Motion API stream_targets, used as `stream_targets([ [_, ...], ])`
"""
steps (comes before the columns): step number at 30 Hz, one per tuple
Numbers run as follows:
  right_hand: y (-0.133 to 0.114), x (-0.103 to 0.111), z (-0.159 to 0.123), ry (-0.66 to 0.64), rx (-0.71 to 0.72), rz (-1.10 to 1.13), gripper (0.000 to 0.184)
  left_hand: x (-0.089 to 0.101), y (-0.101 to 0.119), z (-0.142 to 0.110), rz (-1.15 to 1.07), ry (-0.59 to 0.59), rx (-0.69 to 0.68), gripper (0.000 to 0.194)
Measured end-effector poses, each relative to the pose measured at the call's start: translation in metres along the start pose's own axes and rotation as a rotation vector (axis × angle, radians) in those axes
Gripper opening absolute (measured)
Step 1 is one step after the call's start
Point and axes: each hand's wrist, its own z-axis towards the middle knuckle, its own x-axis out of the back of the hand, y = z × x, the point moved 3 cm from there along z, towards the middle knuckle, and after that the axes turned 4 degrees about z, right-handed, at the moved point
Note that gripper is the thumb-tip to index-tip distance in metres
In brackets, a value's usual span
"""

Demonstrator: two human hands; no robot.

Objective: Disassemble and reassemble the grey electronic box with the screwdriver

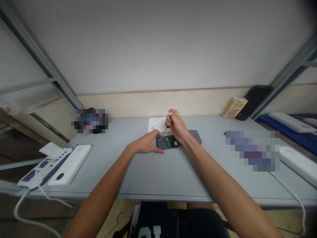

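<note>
A flat dark device [162, 144] lies on the table in front of me, its green circuit board [169, 141] exposed. My left hand [148, 142] grips its left end, with the fingers on the far edge and the thumb along the near edge. In my right hand [175, 125] is a screwdriver [164, 132], tilted, its tip down at the upper left part of the board. The right wrist hides the device's right end. Behind it lies a white sheet of paper [152, 121] with several tiny dark pieces on it, probably screws.
A dark grey flat panel [196, 136] lies right of the device. A power strip [32, 175] and a white power bank [74, 165] lie at left, with cables over the edge. At the back right, a yellow box [234, 107] leans near a black case [256, 99]. Blurred items stand both sides.
</note>
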Motion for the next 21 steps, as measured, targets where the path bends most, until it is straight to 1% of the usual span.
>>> stream_targets([
  [3, -0.0017, 0.0009, 0.0002, -0.035, -0.056, 0.048, 0.046, 0.0003, 0.0004, -0.0003, -0.001, -0.003, 0.012, 0.068],
  [6, -0.0032, 0.0033, -0.0012, -0.021, -0.038, 0.032, 0.039, 0.0, 0.0001, -0.0002, 0.004, -0.006, 0.003, 0.067],
  [13, -0.0005, -0.0005, -0.0014, -0.022, 0.03, 0.012, 0.04, -0.0009, -0.0007, 0.0002, -0.003, -0.011, 0.016, 0.069],
  [17, -0.0015, -0.0007, -0.0006, -0.044, -0.017, 0.006, 0.043, -0.001, -0.0009, -0.0001, -0.006, -0.006, 0.026, 0.068],
  [19, -0.0022, 0.001, -0.0013, -0.039, -0.016, -0.025, 0.04, -0.0012, -0.0013, -0.0003, -0.003, 0.0, 0.028, 0.067],
  [21, -0.0016, 0.002, -0.0021, -0.037, -0.013, -0.039, 0.041, -0.0012, -0.0013, -0.0004, -0.001, 0.008, 0.026, 0.067],
])
